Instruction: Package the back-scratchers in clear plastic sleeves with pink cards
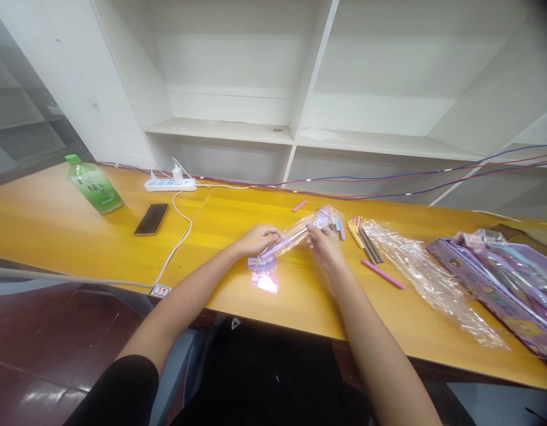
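A slim purple and silver back scratcher [295,236] in a clear plastic sleeve is held at a slant just above the table. My left hand [259,239] grips its lower purple end, fingers curled round the wrapping. Nearer the wide end, my right hand [325,245] pinches the sleeve around the silver rod. Small printed purple and pink cards [264,277] lie below my left hand. Right of my right hand are yellow and pink hand-shaped heads [356,231], dark metal rods [372,246] and a pink tube [383,274]. Blue and purple pieces [339,225] lie partly behind the sleeve.
Clear plastic sleeves [428,278] spread to the right, beside a purple printed box [486,278] with wrapped items. A small pink tube [299,206] lies farther back. At left are a green bottle [96,186], a phone [151,219] and a power strip [170,185] with a trailing cable.
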Available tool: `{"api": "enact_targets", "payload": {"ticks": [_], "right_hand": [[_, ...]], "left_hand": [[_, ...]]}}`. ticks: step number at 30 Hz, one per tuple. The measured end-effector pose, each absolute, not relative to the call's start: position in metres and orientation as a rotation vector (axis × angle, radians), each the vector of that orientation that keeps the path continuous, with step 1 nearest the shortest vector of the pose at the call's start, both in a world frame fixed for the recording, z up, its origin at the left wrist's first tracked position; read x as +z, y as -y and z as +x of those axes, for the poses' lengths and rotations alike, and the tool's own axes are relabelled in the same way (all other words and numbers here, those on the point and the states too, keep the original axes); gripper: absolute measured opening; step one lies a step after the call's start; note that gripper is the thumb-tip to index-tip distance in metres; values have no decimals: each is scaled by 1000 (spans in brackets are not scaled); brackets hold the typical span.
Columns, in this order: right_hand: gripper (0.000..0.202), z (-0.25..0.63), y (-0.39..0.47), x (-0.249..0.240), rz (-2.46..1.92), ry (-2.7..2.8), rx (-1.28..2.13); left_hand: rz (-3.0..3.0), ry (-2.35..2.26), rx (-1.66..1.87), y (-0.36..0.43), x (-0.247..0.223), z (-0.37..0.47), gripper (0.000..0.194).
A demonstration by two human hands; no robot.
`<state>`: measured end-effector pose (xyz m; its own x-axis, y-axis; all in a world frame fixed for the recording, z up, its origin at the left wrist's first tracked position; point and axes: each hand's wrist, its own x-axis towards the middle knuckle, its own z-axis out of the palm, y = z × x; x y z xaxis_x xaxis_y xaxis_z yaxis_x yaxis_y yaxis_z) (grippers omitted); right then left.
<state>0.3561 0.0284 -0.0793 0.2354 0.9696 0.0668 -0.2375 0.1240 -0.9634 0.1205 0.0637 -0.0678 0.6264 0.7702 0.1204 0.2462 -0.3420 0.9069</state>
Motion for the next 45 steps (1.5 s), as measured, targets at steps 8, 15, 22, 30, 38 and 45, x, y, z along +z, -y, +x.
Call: {"api": "enact_targets", "payload": {"ticks": [8, 15, 22, 30, 38, 45], "right_hand": [[48, 321, -10, -80, -963, 1024, 1345], [50, 280, 11, -87, -793, 1135, 1656], [49, 267, 17, -90, -788, 1304, 1829], [50, 321, -6, -81, -1232, 1561, 719], [41, 321, -12, -89, -1136, 1767, 416], [40, 321, -13, -92, -1140, 1788, 536]], "left_hand": [[1345, -640, 684, -71, -67, 113, 68], [1569, -652, 724, -63, -52, 109, 54], [1791, -773, 668, -62, -45, 102, 35], [1540, -914, 641, -53, -58, 113, 41], [1869, -997, 720, -50, -64, 125, 28], [2010, -1063, 720, -49, -62, 129, 22]]}}
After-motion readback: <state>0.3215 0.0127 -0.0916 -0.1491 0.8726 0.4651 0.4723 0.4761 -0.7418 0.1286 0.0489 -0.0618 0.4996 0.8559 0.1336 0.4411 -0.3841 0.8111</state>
